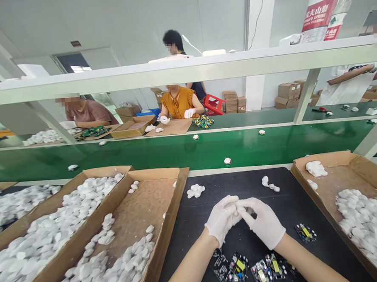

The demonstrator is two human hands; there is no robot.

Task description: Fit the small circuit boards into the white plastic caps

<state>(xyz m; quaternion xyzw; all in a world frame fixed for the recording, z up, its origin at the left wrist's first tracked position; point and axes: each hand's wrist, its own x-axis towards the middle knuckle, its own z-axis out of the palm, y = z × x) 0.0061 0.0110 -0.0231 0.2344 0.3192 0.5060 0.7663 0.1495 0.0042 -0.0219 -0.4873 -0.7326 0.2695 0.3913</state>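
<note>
to either side of the hands (223, 219), cardboard trays (147, 194) hold white pieces (369, 228).

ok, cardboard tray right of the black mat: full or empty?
Partly full: the tray has white pieces heaped nearer the camera, its floor mostly bare farther back.

Gloves (223, 219): white cloth, matt, slightly creased.
White pieces (365, 219): matt, pale; material uncertain.
Circuit boards (262, 274): dark, hard-looking, rough with component bumps.
Cardboard trays (155, 174): brown paperboard, matt, scuffed inside.
Work mat (239, 187): black, matt, smooth, rubber-like, lightly specked.
Conveyor belt (163, 153): green, smooth, glossy.
Shelf frame (171, 73): smooth, pale, metal-looking.
Bottles (319, 11): clear plastic, glossy, label-wrapped.
</note>
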